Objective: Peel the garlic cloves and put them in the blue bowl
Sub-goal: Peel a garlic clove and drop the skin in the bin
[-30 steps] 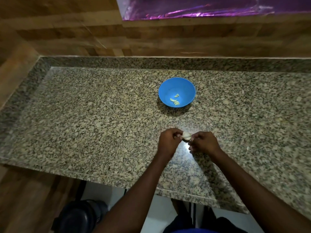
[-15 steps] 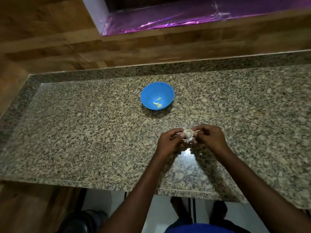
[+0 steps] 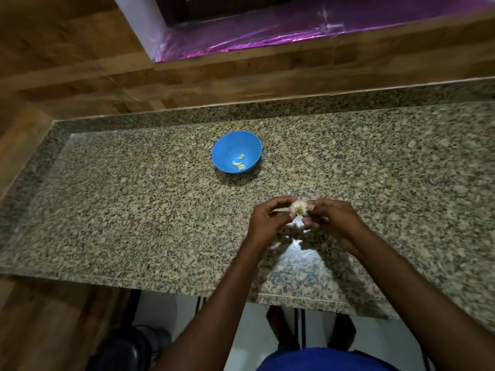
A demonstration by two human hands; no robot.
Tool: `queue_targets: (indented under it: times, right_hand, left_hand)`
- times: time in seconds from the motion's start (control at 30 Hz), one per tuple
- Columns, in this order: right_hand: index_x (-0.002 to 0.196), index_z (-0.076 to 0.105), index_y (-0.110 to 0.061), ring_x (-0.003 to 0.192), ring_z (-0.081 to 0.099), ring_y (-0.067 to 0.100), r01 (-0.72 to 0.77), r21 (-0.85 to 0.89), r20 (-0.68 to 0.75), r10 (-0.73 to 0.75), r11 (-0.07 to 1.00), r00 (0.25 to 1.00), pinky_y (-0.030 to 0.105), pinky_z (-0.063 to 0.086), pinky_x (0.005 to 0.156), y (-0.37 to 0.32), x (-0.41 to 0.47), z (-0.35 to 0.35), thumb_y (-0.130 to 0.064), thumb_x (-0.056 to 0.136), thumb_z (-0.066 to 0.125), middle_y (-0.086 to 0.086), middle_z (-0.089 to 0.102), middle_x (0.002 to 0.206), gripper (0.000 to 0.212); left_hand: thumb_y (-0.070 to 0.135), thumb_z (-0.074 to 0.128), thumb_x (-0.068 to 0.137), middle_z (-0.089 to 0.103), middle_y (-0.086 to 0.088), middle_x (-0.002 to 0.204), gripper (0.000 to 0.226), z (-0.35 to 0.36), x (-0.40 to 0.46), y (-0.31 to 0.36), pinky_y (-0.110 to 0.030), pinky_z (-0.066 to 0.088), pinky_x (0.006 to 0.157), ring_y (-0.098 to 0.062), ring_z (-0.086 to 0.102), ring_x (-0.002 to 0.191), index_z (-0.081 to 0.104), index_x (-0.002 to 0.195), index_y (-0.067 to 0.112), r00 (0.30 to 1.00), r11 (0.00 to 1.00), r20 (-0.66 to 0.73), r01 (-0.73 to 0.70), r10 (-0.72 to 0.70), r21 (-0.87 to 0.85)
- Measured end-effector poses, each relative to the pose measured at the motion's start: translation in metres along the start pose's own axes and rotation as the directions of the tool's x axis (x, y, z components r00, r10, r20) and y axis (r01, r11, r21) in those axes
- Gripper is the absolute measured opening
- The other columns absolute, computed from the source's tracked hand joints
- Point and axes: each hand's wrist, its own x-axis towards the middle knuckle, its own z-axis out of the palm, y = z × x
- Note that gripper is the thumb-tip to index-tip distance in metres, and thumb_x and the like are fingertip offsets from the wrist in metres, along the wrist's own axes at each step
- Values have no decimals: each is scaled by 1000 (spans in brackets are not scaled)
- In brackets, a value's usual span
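Garlic, a small papery white bulb [image 3: 299, 207] with its rough root end facing me, sits pinched between my left hand [image 3: 270, 220] and right hand [image 3: 330, 219], both curled round it above the speckled granite counter [image 3: 134, 210]. Peeled pale cloves [image 3: 239, 164] lie in the smooth round blue plastic bowl [image 3: 227, 145] beyond.
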Motion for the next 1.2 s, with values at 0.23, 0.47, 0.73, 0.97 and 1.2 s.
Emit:
queue_targets:
  times: [0.23,0.47,0.73,0.97,1.2]
  right_hand:
    - [90,66,-1,65,72,26,-125,147,59,117,981,991,28,60,58,-9,2,-7,4,91,59,17,72,75,8]
    - [93,63,-2,72,73,23,-194,240,109,173,951,979,28,62,66,-11,2,-9,8,93,54,20,70,92,13]
    - [99,64,6,98,69,34,-302,311,205,246,901,947,39,62,83,-13,9,-12,13,74,60,30,64,113,26]
    - [82,66,5,82,67,32,-316,285,137,287,905,948,33,63,66,-10,11,1,17,86,43,25,66,94,26]
    - [92,59,5,76,61,28,-321,260,74,312,911,947,26,60,58,-2,12,12,16,86,37,22,61,92,26]
  left_hand:
    - [-4,74,84,73,-10,118,31,10,1,5,-32,58,90,-24,71,107,71,115,-3,999,999,14,-38,39,-31]
    - [0,78,81,77,-4,107,28,9,8,3,-32,58,90,-17,72,104,76,109,5,997,997,-8,-72,72,-25]
    - [-2,77,81,77,-7,106,28,3,12,1,-25,57,84,-18,72,102,76,109,3,996,996,31,-82,83,-20]
    - [-1,79,78,78,-1,102,28,-2,14,-3,-29,58,86,-16,73,100,79,103,11,997,996,27,-78,77,34]
    - [-3,77,79,77,-5,105,28,-3,15,-16,-31,61,77,-20,74,97,78,105,9,1000,1000,-10,11,-11,17]
